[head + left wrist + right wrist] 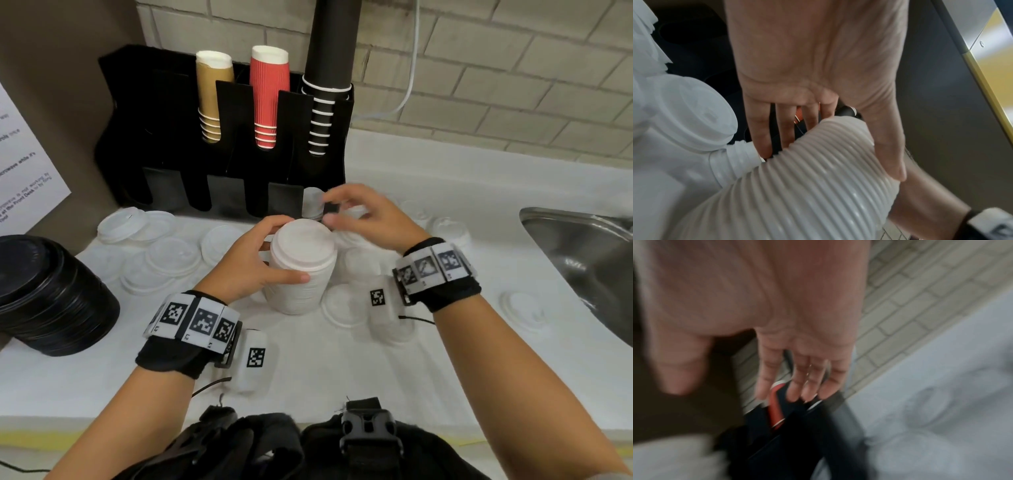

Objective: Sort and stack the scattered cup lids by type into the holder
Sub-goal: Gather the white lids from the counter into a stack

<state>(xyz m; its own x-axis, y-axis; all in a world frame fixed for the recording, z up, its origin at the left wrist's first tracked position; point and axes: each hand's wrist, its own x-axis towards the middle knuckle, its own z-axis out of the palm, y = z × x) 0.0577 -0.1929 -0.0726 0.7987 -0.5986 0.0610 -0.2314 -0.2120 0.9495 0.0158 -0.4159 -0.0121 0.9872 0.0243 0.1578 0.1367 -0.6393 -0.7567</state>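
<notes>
Our left hand (255, 262) curls its fingers (764, 134) round a tall stack of white lids (299, 270), ribbed down its side, domed on top, standing on the table (342, 377). Our right hand (370, 216) hovers just behind, fingers loosely spread, holding nothing. Translucent lids (161, 257) lie scattered around, before the black holder (219, 192).

The left hand (255, 260) curls its fingers and thumb in a grip; the right hand (368, 214) is raised just beyond it, fingers loosely spread.
</notes>
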